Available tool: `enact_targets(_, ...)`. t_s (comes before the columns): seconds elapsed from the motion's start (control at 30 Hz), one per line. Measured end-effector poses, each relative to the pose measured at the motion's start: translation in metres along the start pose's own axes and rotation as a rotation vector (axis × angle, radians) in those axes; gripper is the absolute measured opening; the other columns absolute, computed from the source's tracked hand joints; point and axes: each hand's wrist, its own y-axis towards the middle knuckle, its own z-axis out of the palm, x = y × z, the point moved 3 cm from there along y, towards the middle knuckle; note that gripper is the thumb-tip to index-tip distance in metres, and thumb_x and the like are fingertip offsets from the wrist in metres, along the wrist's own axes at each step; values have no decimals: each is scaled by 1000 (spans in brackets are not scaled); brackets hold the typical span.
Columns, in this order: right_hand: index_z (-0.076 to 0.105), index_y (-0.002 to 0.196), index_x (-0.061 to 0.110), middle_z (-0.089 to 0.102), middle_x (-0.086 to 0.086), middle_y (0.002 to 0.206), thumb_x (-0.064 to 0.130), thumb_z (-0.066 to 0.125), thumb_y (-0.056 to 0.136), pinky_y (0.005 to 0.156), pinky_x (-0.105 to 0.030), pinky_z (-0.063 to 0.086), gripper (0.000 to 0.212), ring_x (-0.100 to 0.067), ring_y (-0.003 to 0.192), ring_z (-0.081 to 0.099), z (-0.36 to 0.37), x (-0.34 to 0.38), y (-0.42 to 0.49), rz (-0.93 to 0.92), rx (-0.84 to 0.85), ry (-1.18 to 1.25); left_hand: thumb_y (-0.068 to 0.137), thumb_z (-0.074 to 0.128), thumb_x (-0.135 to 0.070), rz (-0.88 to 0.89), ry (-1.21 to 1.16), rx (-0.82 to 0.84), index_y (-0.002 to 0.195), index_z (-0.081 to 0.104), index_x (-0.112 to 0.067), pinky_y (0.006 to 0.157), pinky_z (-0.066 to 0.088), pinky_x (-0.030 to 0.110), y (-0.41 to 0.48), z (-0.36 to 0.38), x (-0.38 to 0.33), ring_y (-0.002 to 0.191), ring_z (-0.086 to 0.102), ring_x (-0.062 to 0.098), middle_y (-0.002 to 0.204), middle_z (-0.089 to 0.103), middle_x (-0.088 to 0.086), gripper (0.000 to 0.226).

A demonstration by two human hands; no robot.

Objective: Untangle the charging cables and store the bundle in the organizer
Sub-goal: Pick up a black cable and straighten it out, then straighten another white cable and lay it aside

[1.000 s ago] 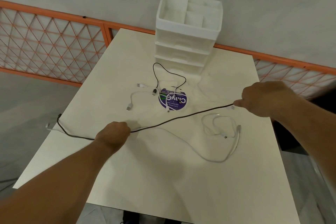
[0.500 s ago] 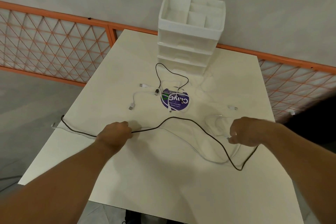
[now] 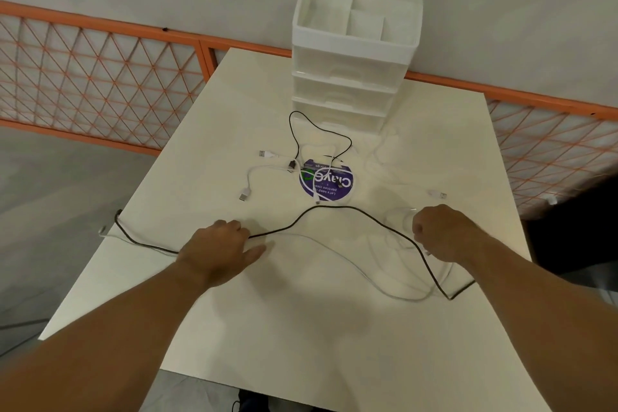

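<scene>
On the cream rectangular table (image 3: 334, 344), the white plastic drawer organizer (image 3: 351, 77) stands at the far edge and the long black cable (image 3: 334, 207) snakes across the middle. My left hand (image 3: 217, 247) curls its fingers over the cable. My right hand (image 3: 444, 234) is fisted, and I cannot tell what it holds, perhaps the cable's end.

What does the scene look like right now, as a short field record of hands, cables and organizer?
left hand: lies over the long dark cable, thumb out; grip hidden
right hand: fingers curled, above a white cable loop; what it holds is unclear
long dark cable: slack across the table, from the left edge to under the right forearm
other cables: short dark cable and short white cable, loose by a purple sticker
organizer: at the far edge, drawers shut
</scene>
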Motion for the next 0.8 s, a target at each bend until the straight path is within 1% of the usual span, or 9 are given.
enact_targets(0.1,67,104,16,64,-9,105,29,55,93,82,-36,54,21,-31,96,64,4,12,6,-21,-50,52,87,21,-61,77,11,-214,80,66,-15,51,41,30,8,-7,-8,75,61,25,80,62,2,64)
enact_targets(0.2,65,101,15,63,-8,105,32,59,90,83,-35,52,21,-30,97,62,10,21,10,-25,-79,123,91,41,-50,122,16,-320,69,65,-13,41,40,27,17,-15,-21,61,60,26,67,59,3,49)
enact_targets(0.3,63,99,14,62,-8,103,39,61,90,77,-31,46,27,-30,101,62,18,26,15,-9,-58,164,88,61,-39,140,-9,-353,73,68,-14,42,38,25,27,-24,-40,62,61,25,69,60,2,30)
enact_targets(0.4,55,81,18,60,-9,89,36,58,90,70,-29,43,21,-31,95,64,31,27,24,-4,-23,186,84,69,-35,139,-64,-348,73,68,-16,44,32,23,31,-29,-55,61,61,23,69,60,0,22)
enact_targets(0.43,54,80,17,59,-9,89,33,55,92,70,-29,42,20,-30,94,63,34,26,26,0,-13,192,84,69,-34,140,-81,-341,73,67,-16,45,31,23,32,-30,-60,62,61,23,70,60,0,21)
enact_targets(0.5,61,89,14,63,-7,96,30,50,94,72,-29,44,20,-29,94,63,32,25,26,9,-7,194,89,64,-33,148,-121,-341,77,67,-16,48,33,26,34,-32,-67,68,61,24,74,61,1,21)
enact_targets(0.63,63,105,19,63,-6,108,31,49,96,79,-32,48,21,-29,101,62,1,16,20,17,-83,196,94,54,-32,178,-214,-366,86,70,-14,54,42,30,41,-47,-75,74,62,26,79,64,4,25)
enact_targets(0.7,64,103,18,64,-8,108,33,50,95,80,-33,48,22,-30,99,61,-23,7,19,25,-150,243,95,53,-33,200,-266,-363,90,71,-14,60,50,34,47,-63,-81,77,62,26,84,65,5,27)
enact_targets(0.8,63,90,22,65,-6,101,34,51,94,73,-31,45,17,-29,93,61,-64,-4,13,-4,-240,289,97,50,-34,192,-367,-377,93,69,-15,70,51,36,56,-95,-88,84,61,24,91,65,3,27)
